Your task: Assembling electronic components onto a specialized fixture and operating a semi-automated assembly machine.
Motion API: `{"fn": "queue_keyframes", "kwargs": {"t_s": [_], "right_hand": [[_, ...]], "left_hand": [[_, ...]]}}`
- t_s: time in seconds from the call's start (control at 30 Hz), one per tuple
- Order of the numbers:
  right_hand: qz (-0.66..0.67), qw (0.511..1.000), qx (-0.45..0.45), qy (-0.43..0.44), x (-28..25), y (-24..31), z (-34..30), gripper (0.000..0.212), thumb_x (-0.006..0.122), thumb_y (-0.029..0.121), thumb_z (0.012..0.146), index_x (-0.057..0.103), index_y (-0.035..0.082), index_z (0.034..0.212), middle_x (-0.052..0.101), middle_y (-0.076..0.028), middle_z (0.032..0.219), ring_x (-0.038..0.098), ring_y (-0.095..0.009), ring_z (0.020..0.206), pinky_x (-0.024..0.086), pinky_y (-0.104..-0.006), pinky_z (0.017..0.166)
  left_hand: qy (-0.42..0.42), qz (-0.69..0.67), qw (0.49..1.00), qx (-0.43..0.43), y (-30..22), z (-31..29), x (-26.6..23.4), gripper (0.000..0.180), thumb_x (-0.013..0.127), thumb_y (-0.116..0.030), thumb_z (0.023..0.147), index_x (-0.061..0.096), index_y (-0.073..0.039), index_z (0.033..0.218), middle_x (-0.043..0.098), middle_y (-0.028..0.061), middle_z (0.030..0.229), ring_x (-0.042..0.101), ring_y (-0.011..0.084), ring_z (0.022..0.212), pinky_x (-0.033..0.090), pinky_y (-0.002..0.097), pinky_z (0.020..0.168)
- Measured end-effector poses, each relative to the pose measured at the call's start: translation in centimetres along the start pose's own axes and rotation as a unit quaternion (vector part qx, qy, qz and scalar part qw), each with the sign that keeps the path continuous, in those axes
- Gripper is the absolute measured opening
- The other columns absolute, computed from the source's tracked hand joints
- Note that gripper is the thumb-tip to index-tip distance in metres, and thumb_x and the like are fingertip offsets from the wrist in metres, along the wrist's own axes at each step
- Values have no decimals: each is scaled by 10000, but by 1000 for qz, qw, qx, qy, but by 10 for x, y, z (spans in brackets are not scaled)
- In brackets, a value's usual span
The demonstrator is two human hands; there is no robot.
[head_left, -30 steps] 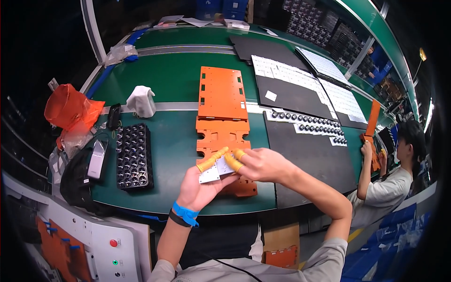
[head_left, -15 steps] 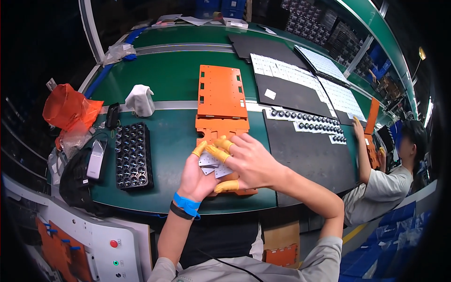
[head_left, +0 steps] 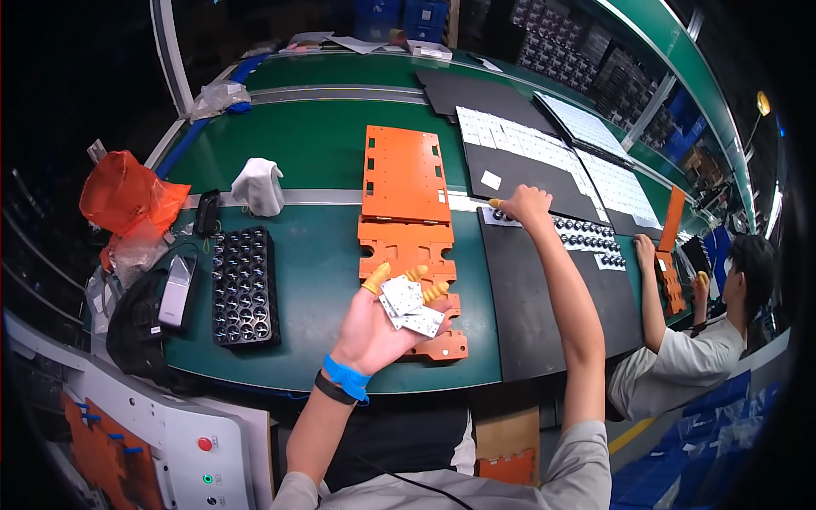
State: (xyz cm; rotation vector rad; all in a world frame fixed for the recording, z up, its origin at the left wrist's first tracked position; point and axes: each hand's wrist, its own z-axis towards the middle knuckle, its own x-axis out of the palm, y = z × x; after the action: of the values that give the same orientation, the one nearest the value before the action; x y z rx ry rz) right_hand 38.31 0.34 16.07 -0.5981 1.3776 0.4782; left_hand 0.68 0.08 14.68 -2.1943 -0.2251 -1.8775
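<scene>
Palm up over the orange fixture, my left hand [head_left: 378,330] holds several small white square circuit boards [head_left: 403,296], fanned across the fingers. Yellow finger cots cover its fingertips. My right hand [head_left: 529,206] is stretched out to the far end of the black mat. Its fingers are curled down over the back row of white boards carrying black round parts [head_left: 578,225]; what they pinch, if anything, is hidden. Below my left hand lies the hinged orange fixture [head_left: 406,174], its lid laid open away from me and its cut-out base partly covered by the hand.
A black tray of round parts [head_left: 244,289] stands to the left, near a white power bank [head_left: 177,291] and an orange bag [head_left: 127,200]. White board sheets [head_left: 518,140] lie on black mats [head_left: 544,306]. At right, a co-worker [head_left: 705,340] handles another orange fixture [head_left: 667,272].
My right hand has left the boards in my left palm and moved up and right to the row on the mat. My left hand now lies more open beneath the boards.
</scene>
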Motion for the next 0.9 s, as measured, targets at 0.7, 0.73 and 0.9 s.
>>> {"fn": "queue_keyframes", "kwargs": {"t_s": [0.7,0.73,0.9], "right_hand": [[221,842,-492,12,-90,70,-146,473,821,413,742,731,-17,917,687,-170,993,630,-365,975,496,-454,895],[184,826,-532,42,-96,71,-160,485,815,423,758,727,-20,933,692,-164,1007,635,-367,1004,474,-439,978],[304,826,-473,21,-93,75,-132,376,752,363,864,733,15,1006,713,-144,1079,652,-315,1091,243,-531,1213]], "left_hand": [[-40,69,996,38,-9,24,0,502,396,-451,1063,539,-32,1298,630,167,1236,611,334,1133,546,460,873],[-39,42,998,40,-6,29,-2,487,391,-439,1070,537,-44,1315,627,164,1240,606,344,1173,552,489,916],[-45,55,997,35,-18,30,-32,370,421,-355,1069,571,-65,1242,665,113,1140,652,304,1054,551,464,894]]}}
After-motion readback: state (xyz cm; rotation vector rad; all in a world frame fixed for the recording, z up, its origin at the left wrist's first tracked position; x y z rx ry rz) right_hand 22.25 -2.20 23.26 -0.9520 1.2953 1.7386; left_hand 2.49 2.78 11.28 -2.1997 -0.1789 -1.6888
